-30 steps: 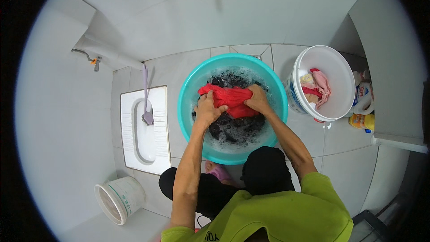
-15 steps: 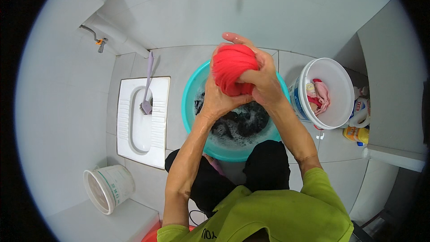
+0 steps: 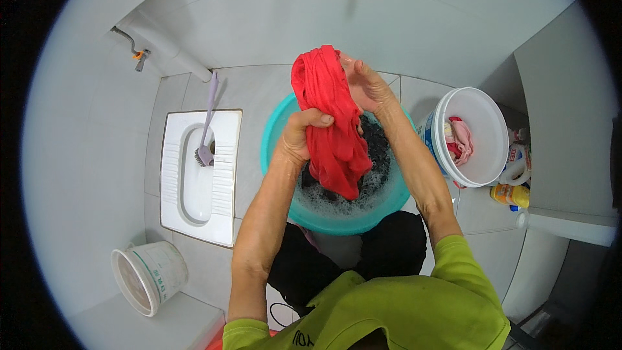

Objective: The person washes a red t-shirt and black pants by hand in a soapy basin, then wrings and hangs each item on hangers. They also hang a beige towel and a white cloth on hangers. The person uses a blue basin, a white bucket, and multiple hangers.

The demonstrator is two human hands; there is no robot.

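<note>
Half a second on, the red cloth (image 3: 334,149) is no longer a tight ball pressed between both palms: it has dropped into a long, loose bundle, and the right hand (image 3: 369,87) has come away toward its right edge. The left hand (image 3: 303,131) is now clamped alone around the middle, thumb laid across the front. The right hand is loosely spread beside the upper part, palm turned toward it; whether its fingertips touch the back of the fabric, I cannot tell.

Judging by the pose, this is hand-washing, at a point between squeezes, with the bundle being regathered. From here a further squeeze would call for the left to keep its hold while the right closes on the fabric above it; one hand alone would wring it poorly.

Both hands are above the turquoise plastic basin (image 3: 272,139), and the cloth hangs over it. It looks wet and heavy, bright red, folded lengthwise into ropy pleats, with a rounded loop above the left hand and a narrowing tail below. Beneath the hands, dark laundry (image 3: 379,149) lies in sudsy water (image 3: 382,198). Beyond the right forearm is a white bucket (image 3: 489,146) with pink fabric (image 3: 462,137) inside; well left of the left hand, a purple-handled brush (image 3: 210,107) leans over a squat toilet (image 3: 170,181).
</note>
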